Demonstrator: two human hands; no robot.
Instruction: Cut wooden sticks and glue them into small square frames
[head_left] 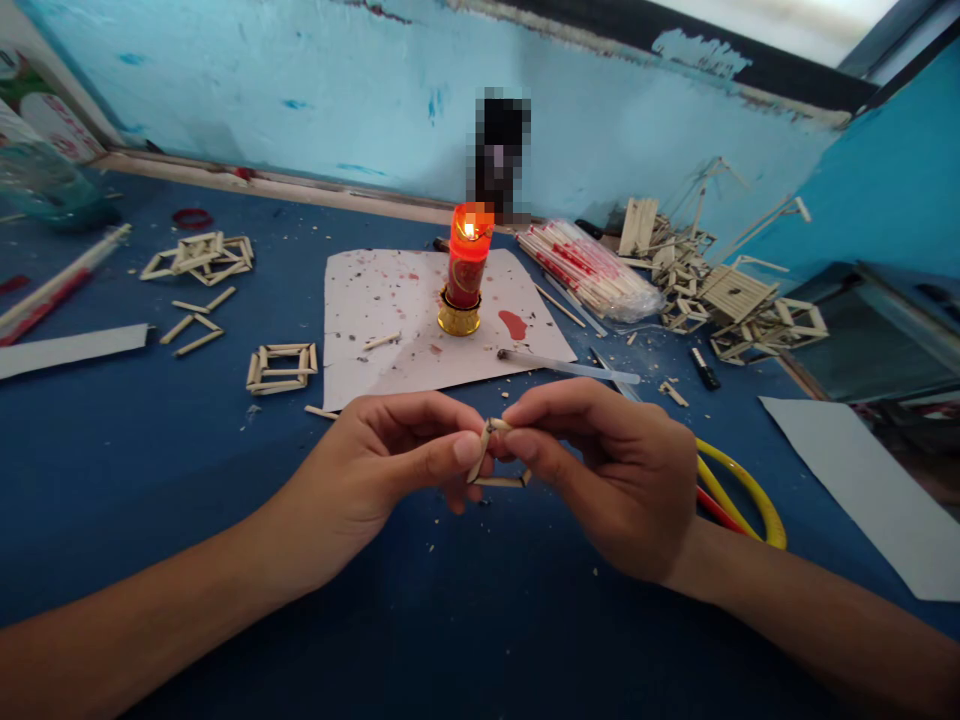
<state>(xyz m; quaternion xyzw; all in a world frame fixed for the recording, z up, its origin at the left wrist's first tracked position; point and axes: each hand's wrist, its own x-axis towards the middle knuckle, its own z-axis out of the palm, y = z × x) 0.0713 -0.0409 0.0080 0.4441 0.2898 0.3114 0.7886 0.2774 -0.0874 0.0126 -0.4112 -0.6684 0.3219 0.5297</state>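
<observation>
Between both hands, near the middle of the view, is a small frame of short wooden sticks. My left hand pinches its left side between thumb and fingers. On the other side, my right hand pinches its upper right part. Fingertips cover some of the frame's sticks. Beyond the hands, a lit red candle in a gold base stands on a stained white sheet. A square stick frame lies left of that sheet.
More stick frames lie at the back left. A plastic-wrapped stick bundle and piled stick structures fill the back right. A yellow tube and white strip lie right.
</observation>
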